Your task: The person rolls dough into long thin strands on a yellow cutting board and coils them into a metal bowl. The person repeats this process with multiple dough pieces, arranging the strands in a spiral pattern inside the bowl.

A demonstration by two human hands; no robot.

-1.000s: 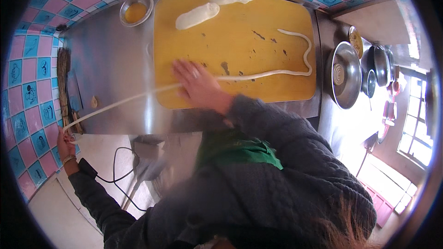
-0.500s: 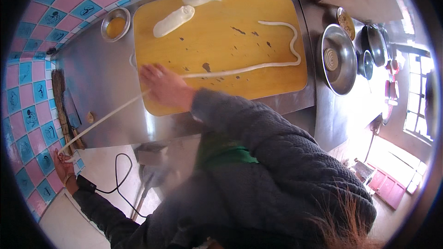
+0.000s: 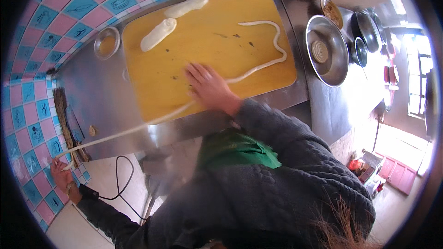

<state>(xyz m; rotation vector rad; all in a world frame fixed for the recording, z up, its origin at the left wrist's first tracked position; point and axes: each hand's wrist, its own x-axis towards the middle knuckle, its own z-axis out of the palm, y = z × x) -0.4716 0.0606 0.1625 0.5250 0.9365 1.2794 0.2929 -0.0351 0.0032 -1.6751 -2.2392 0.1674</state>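
Note:
A long, thin dough rope [image 3: 258,68] curves over the right part of the yellow board [image 3: 221,14]. It passes under my right hand [image 3: 211,87], which lies over it palm down with fingers stretched. From there the rope runs taut off the board's front edge to my left hand [image 3: 61,175], far out on the left. My left fingers are closed around the rope, and a short end hangs from them. Two thick pieces of pale dough, one nearer [image 3: 158,34] and one farther [image 3: 187,6], rest at the board's back left.
A small metal bowl of yellow liquid [image 3: 107,43] stands left of the board. To the right, a large steel bowl [image 3: 339,71] holds a coiled dough spiral [image 3: 319,51], with dark bowls [image 3: 359,51] beyond. A bundled straw brush [image 3: 64,115] lies by the tiled wall.
My right hand has slid rightward along the rope, away from the board's left edge. A longer stretch of rope now spans between my hands. The view has shifted slightly.

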